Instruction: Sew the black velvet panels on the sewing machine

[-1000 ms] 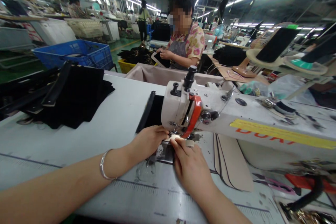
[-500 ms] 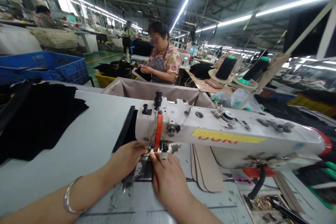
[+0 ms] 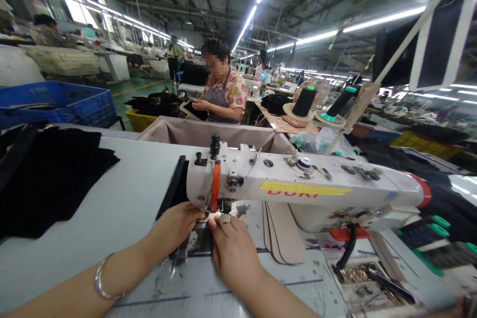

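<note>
A white sewing machine (image 3: 298,181) with an orange strip (image 3: 215,186) on its head stands over the table. My left hand (image 3: 182,221), a silver bangle on its wrist, is closed with fingertips pinched together left of the lit needle area. Just right of the needle, my right hand (image 3: 233,246) has its fingers bent down close to the presser foot, a ring on one finger. A small pale edge shows between the fingertips; what they grip is mostly hidden. A black piece with a raised dark edge (image 3: 172,186) lies behind my left hand. Several beige rounded panels (image 3: 285,233) lie right of my right hand.
Black fabric pieces (image 3: 52,179) are piled at the left. Pink-handled snips (image 3: 328,245) and a tray of metal parts (image 3: 368,278) lie at the right. A fabric-lined bin (image 3: 216,134) stands behind the machine, with a co-worker (image 3: 227,92) beyond. Thread cones (image 3: 305,102) stand behind.
The view has shifted slightly, so the machine appears a little further left. Both hands stay by the needle, with little visible change in their grip.
</note>
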The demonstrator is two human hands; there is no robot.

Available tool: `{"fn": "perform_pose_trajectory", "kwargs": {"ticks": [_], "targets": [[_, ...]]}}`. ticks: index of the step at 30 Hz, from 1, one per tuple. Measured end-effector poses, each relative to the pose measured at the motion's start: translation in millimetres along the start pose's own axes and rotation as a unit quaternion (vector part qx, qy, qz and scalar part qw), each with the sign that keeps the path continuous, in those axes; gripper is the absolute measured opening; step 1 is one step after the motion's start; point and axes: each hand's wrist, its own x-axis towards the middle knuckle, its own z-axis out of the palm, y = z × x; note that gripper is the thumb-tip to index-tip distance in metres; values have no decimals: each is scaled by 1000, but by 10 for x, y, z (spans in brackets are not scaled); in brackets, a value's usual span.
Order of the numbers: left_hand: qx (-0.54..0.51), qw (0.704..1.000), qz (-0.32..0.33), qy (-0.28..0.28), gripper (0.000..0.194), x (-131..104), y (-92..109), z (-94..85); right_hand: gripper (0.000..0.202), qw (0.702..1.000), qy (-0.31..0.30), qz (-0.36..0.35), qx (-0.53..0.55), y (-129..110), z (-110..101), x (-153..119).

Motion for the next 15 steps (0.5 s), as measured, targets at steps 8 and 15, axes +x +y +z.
{"fn": "perform_pose_trajectory", "kwargs": {"ticks": [8, 15], "targets": [[-21, 1000, 0, -6, 30, -25, 77, -78, 43, 1000, -8, -18, 19, -26, -68, -14], [-14, 998, -59, 2, 18, 38, -64, -160, 21, 985, 29, 167, -23, 629, -626, -663]]}}
